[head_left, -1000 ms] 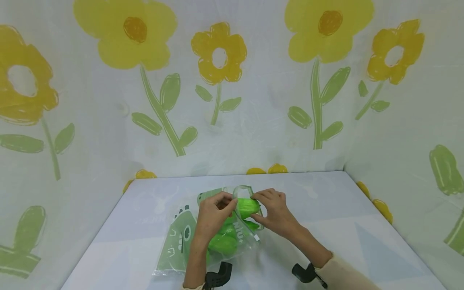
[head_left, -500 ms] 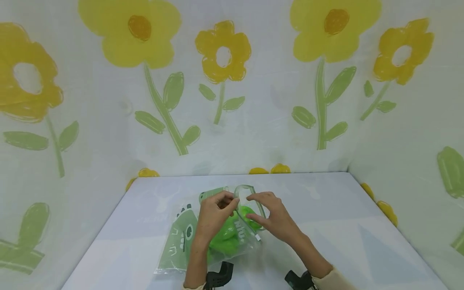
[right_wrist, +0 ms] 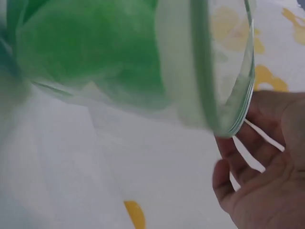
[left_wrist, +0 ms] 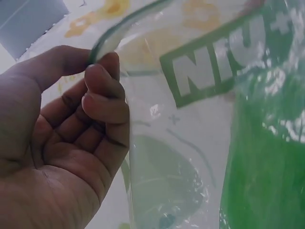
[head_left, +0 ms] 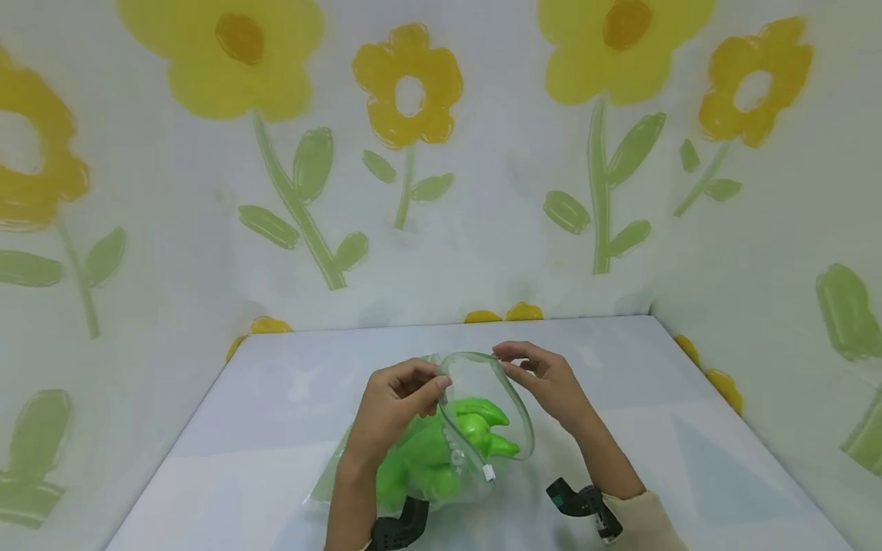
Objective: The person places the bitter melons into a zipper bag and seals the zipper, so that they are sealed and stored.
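A clear zip bag (head_left: 460, 436) with green print holds several bright green toy-like vegetables (head_left: 475, 425), one shaped like a pointed pepper. Its round mouth gapes toward the right, and a white slider (head_left: 488, 473) sits at the lower end of the zip strip. My left hand (head_left: 389, 405) pinches the left side of the rim; the left wrist view shows thumb and fingertips there beside the NIU+ label (left_wrist: 214, 62). On the far right of the mouth, my right hand (head_left: 547, 379) pinches the rim between thumb and index finger, its other fingers loosely bent (right_wrist: 257, 157).
The bag lies on a white table (head_left: 620, 428) whose far edge meets a pale cloth wall (head_left: 482, 260) printed with yellow flowers. Black wrist cameras (head_left: 586, 501) sit on both forearms, the left one low over the bag's near side.
A green cucumber-like piece left my right hand and dropped into the bag. That hand then moved to the rim, and the mouth now stands wider, pulled up and right.
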Demonstrator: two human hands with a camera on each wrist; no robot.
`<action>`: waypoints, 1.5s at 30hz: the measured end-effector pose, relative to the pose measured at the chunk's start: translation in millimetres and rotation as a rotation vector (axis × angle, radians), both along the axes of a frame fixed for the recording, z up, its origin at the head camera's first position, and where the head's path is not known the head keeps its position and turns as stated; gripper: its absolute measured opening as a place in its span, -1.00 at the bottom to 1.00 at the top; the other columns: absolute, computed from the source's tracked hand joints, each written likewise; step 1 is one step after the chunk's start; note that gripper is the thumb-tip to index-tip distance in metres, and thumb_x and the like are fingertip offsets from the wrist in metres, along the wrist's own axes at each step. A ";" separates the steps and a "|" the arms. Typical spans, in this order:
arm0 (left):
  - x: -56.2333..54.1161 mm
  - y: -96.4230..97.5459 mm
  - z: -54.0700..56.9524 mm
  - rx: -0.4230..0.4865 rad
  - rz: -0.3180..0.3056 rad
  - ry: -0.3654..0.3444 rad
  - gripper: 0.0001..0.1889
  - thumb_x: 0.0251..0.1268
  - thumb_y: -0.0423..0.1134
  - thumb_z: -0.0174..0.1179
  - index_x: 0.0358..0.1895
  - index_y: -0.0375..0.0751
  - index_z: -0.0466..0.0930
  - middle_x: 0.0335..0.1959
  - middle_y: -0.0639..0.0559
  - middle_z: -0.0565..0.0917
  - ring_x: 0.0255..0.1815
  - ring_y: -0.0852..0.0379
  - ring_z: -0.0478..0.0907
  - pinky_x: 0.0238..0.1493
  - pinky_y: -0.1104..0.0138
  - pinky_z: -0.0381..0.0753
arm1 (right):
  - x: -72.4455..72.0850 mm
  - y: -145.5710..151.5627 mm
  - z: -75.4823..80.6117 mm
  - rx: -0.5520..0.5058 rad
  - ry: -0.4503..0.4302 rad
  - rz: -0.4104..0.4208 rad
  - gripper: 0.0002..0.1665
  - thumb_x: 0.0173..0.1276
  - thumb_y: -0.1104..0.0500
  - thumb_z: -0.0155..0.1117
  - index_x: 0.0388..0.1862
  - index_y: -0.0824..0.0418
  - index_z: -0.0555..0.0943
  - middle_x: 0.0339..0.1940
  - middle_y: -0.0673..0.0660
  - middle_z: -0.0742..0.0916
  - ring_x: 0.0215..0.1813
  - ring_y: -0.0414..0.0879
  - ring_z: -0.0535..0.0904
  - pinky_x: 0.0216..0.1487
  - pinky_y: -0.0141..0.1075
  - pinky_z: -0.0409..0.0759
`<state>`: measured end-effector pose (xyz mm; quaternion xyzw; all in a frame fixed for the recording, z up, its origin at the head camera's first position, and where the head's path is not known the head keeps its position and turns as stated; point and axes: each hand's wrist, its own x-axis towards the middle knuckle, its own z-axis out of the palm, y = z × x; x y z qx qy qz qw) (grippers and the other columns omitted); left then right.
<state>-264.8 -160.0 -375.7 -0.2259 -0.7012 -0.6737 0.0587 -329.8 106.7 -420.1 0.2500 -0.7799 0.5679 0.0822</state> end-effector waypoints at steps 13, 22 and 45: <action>3.2 -2.9 0.0 0.124 -0.142 0.025 -0.88 0.40 -0.39 0.22 -0.18 -0.43 0.64 -0.48 0.00 0.61 -0.56 0.08 0.41 -0.44 0.25 0.54 | 5.3 12.3 6.6 -0.209 0.094 0.573 -0.70 0.45 0.51 0.12 0.03 0.35 0.69 0.04 0.19 0.72 0.14 0.10 0.58 0.09 -0.11 0.59; 5.7 -3.6 2.1 0.128 -0.124 0.026 -0.90 0.41 -0.37 0.22 -0.20 -0.38 0.65 -0.44 0.01 0.62 -0.55 0.08 0.41 -0.44 0.23 0.53 | 7.8 13.7 15.8 -0.225 0.186 0.717 -0.58 0.38 0.55 0.17 0.20 0.40 0.59 0.18 0.24 0.65 0.23 0.11 0.53 0.18 -0.15 0.53; 8.5 3.6 8.0 0.066 -0.087 0.015 -0.88 0.40 -0.33 0.26 -0.18 -0.33 0.69 -0.48 -0.01 0.60 -0.52 0.05 0.46 -0.39 0.22 0.58 | 40.6 8.0 40.8 -0.080 0.325 0.119 -0.76 0.26 0.54 0.34 -0.20 0.27 0.73 -0.38 0.08 0.74 -0.40 -0.15 0.58 -0.32 -0.34 0.60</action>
